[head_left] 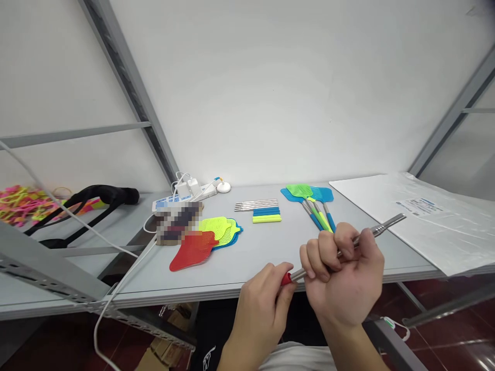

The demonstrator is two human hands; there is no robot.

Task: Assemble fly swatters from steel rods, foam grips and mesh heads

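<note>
My left hand (263, 304) is closed around a red handle sleeve (286, 279), with only its end showing past my fingers. My right hand (344, 273) wraps its fingers round a metal rod (381, 228), which points up to the right. The rod's lower end meets the mouth of the red sleeve; how deep it sits inside is hidden. Beyond my hands lie loose fly swatter heads: a red one (194, 251), yellow ones (214, 228) and a blue one (236, 238) partly beneath. Several metal rods (255, 205) lie beside blue sleeves (266, 212) and yellow sleeves (266, 219).
Whole fly swatters (320, 196) in green and blue lie at the back right. A white wrapped panel (382, 206) covers the table's right side. A power strip (185, 197) with white cables stands back left, near a blurred box (180, 224). A black frame (104, 195) lies farther left.
</note>
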